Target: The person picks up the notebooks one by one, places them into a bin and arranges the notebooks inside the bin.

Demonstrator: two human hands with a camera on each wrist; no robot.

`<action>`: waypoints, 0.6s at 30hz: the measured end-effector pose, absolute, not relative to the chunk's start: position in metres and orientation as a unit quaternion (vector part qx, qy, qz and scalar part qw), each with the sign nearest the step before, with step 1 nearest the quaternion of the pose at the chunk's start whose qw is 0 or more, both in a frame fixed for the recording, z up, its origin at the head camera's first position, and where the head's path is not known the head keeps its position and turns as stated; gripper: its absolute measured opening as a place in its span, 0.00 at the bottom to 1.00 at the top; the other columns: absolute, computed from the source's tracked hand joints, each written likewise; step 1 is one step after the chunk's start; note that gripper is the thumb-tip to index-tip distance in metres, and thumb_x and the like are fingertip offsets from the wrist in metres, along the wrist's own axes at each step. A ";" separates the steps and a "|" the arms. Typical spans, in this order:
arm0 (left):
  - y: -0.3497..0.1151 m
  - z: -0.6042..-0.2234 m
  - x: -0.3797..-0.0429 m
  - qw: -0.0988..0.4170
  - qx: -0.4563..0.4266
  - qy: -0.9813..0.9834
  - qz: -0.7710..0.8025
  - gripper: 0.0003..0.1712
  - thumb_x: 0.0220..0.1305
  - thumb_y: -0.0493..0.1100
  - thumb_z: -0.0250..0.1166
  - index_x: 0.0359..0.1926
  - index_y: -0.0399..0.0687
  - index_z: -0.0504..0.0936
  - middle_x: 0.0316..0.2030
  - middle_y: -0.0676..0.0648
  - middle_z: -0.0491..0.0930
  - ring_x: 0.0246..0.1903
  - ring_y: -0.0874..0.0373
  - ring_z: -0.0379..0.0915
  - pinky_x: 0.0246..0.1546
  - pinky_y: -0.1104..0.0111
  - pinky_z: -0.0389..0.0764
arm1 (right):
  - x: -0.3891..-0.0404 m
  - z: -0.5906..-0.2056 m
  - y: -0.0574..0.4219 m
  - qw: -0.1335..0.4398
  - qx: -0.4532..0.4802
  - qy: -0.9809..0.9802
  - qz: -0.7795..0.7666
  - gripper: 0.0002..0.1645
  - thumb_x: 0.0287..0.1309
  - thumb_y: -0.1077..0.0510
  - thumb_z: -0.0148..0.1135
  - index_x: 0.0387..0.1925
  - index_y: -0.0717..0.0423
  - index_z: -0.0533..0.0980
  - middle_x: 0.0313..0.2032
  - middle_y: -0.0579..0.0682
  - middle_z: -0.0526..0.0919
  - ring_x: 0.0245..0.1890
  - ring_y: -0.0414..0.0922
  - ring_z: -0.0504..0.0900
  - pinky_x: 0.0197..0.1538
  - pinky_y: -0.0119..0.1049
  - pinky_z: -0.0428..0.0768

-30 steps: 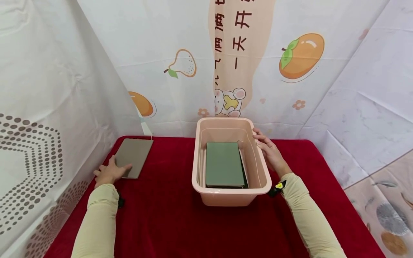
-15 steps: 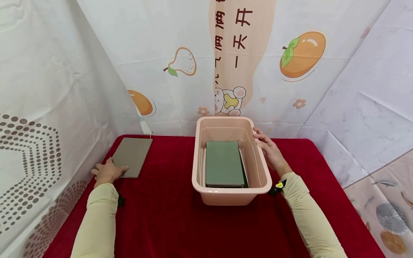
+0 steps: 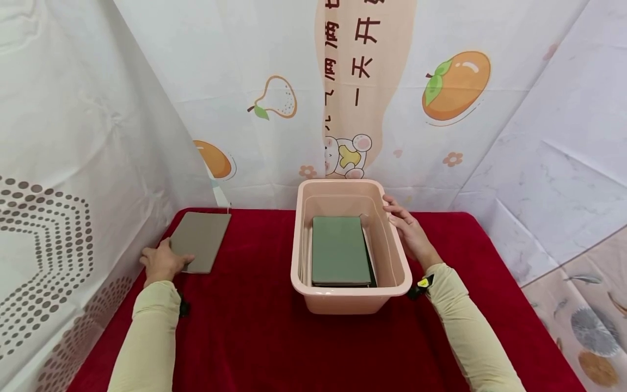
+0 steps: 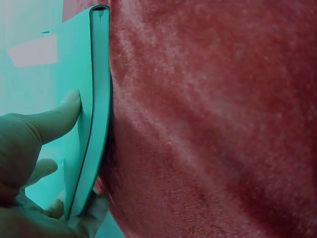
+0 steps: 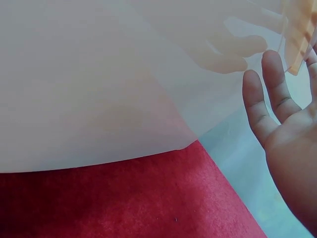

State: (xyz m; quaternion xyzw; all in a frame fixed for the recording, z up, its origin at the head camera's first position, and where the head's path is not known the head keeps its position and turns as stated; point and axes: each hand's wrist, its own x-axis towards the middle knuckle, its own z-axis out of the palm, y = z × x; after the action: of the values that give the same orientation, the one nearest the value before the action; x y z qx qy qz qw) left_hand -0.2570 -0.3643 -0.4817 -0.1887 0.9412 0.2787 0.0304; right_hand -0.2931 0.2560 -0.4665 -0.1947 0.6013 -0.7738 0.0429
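A grey-brown notebook (image 3: pixel 202 239) lies at the far left of the table in the head view. My left hand (image 3: pixel 163 261) pinches its near left corner, the thumb on the cover and fingertips at the underside. The left wrist view shows the notebook (image 4: pixel 81 109) edge-on, with page edges facing the camera. At the centre, a pink plastic basin (image 3: pixel 338 302) holds a green notebook (image 3: pixel 340 250) that lies over another dark-edged item. My right hand (image 3: pixel 411 237) rests against the basin's right rim. In the right wrist view, its fingers (image 5: pixel 253 91) are extended beside the outer wall.
A red velvet cloth (image 3: pixel 245 326) covers the table. White printed curtains (image 3: pixel 235 49) hang behind it and along both sides. The table's left edge runs close beside my left hand.
My left hand has shifted slightly left, its thumb drawn closer to the notebook's near corner. The notebook has moved a touch left. My right hand and the basin stay in place.
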 end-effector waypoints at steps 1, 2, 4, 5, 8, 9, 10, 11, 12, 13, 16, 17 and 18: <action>-0.364 -0.482 -0.257 0.031 -0.188 0.942 0.276 0.58 0.62 0.52 0.71 0.79 0.31 0.47 0.65 0.09 0.41 0.66 0.13 0.39 0.60 0.29 0.64 | -0.293 -0.467 0.256 0.044 -0.195 0.601 -0.774 0.16 0.78 0.58 0.49 0.60 0.49 0.75 0.80 0.43 0.50 0.82 0.47 0.42 0.63 0.26 0.78; -0.364 -0.481 -0.257 0.031 -0.186 0.944 0.272 0.58 0.62 0.52 0.71 0.78 0.30 0.47 0.65 0.08 0.42 0.66 0.13 0.39 0.60 0.29 0.63 | -0.292 -0.466 0.255 0.044 -0.193 0.600 -0.775 0.15 0.78 0.58 0.49 0.59 0.48 0.75 0.80 0.42 0.50 0.82 0.47 0.43 0.62 0.26 0.78; -0.364 -0.481 -0.257 0.030 -0.178 0.950 0.256 0.58 0.61 0.53 0.72 0.77 0.28 0.49 0.65 0.08 0.46 0.65 0.15 0.44 0.62 0.32 0.60 | -0.292 -0.466 0.255 0.043 -0.190 0.600 -0.776 0.15 0.78 0.58 0.49 0.59 0.48 0.75 0.80 0.42 0.50 0.82 0.47 0.44 0.62 0.26 0.78; -0.363 -0.481 -0.257 0.029 -0.173 0.953 0.246 0.58 0.61 0.53 0.72 0.77 0.27 0.50 0.65 0.08 0.49 0.65 0.15 0.47 0.62 0.33 0.58 | -0.292 -0.466 0.255 0.042 -0.189 0.601 -0.775 0.15 0.78 0.58 0.49 0.60 0.48 0.75 0.80 0.42 0.51 0.82 0.47 0.43 0.62 0.26 0.78; -0.362 -0.480 -0.258 0.020 -0.161 0.962 0.219 0.57 0.60 0.54 0.72 0.74 0.23 0.54 0.64 0.11 0.57 0.62 0.18 0.55 0.60 0.37 0.54 | -0.292 -0.467 0.255 0.042 -0.187 0.600 -0.777 0.16 0.78 0.58 0.49 0.60 0.49 0.75 0.80 0.42 0.51 0.82 0.47 0.43 0.62 0.26 0.78; -0.361 -0.480 -0.258 0.016 -0.158 0.964 0.213 0.57 0.59 0.54 0.73 0.74 0.22 0.54 0.63 0.12 0.59 0.61 0.18 0.56 0.59 0.37 0.54 | -0.292 -0.467 0.255 0.042 -0.188 0.600 -0.776 0.16 0.78 0.58 0.49 0.61 0.50 0.75 0.80 0.42 0.51 0.82 0.47 0.43 0.62 0.26 0.78; -0.361 -0.480 -0.258 0.012 -0.158 0.964 0.212 0.57 0.59 0.53 0.73 0.73 0.20 0.55 0.62 0.11 0.59 0.60 0.17 0.56 0.58 0.37 0.54 | -0.292 -0.467 0.255 0.043 -0.188 0.601 -0.776 0.16 0.78 0.58 0.49 0.61 0.49 0.75 0.80 0.42 0.51 0.82 0.47 0.43 0.62 0.26 0.78; -0.360 -0.480 -0.258 0.006 -0.158 0.965 0.211 0.56 0.58 0.53 0.74 0.72 0.19 0.56 0.61 0.10 0.60 0.59 0.17 0.56 0.57 0.37 0.54 | -0.292 -0.467 0.255 0.043 -0.188 0.601 -0.775 0.16 0.78 0.58 0.49 0.61 0.49 0.75 0.80 0.43 0.51 0.82 0.47 0.42 0.62 0.26 0.78; -0.360 -0.479 -0.258 0.001 -0.159 0.964 0.213 0.56 0.57 0.52 0.74 0.70 0.18 0.57 0.59 0.09 0.59 0.59 0.16 0.55 0.56 0.37 0.55 | -0.292 -0.467 0.255 0.043 -0.188 0.603 -0.775 0.16 0.78 0.57 0.49 0.60 0.49 0.75 0.80 0.43 0.51 0.82 0.47 0.42 0.62 0.25 0.78; -0.359 -0.479 -0.258 -0.003 -0.161 0.963 0.215 0.56 0.56 0.52 0.75 0.70 0.17 0.57 0.59 0.08 0.58 0.58 0.15 0.54 0.56 0.37 0.57 | -0.292 -0.467 0.255 0.042 -0.188 0.604 -0.773 0.16 0.78 0.57 0.49 0.60 0.49 0.75 0.80 0.43 0.50 0.82 0.47 0.42 0.62 0.25 0.78; -0.356 -0.477 -0.257 -0.009 -0.175 0.960 0.220 0.57 0.55 0.51 0.76 0.69 0.16 0.57 0.58 0.07 0.56 0.58 0.14 0.52 0.54 0.35 0.64 | -0.291 -0.467 0.256 0.039 -0.190 0.608 -0.770 0.16 0.78 0.57 0.49 0.61 0.51 0.74 0.80 0.44 0.50 0.83 0.48 0.40 0.63 0.25 0.77; -0.356 -0.476 -0.257 -0.008 -0.180 0.958 0.223 0.57 0.55 0.51 0.75 0.69 0.16 0.56 0.58 0.07 0.55 0.59 0.13 0.52 0.53 0.35 0.67 | -0.292 -0.467 0.255 0.038 -0.191 0.608 -0.770 0.16 0.78 0.57 0.49 0.61 0.51 0.74 0.80 0.44 0.50 0.83 0.49 0.40 0.63 0.25 0.77; -0.355 -0.475 -0.257 -0.007 -0.187 0.956 0.227 0.56 0.56 0.51 0.75 0.69 0.17 0.56 0.59 0.08 0.55 0.60 0.14 0.51 0.51 0.34 0.69 | -0.292 -0.467 0.256 0.037 -0.191 0.609 -0.769 0.16 0.78 0.57 0.49 0.61 0.52 0.74 0.80 0.44 0.50 0.83 0.49 0.40 0.63 0.24 0.77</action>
State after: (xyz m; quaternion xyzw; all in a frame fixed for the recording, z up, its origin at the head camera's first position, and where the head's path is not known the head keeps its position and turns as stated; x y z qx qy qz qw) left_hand -0.2571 -0.3548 -0.4750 -0.1869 0.9557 0.2272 -0.0069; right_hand -0.2916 0.2555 -0.4668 -0.1906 0.6086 -0.7693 0.0371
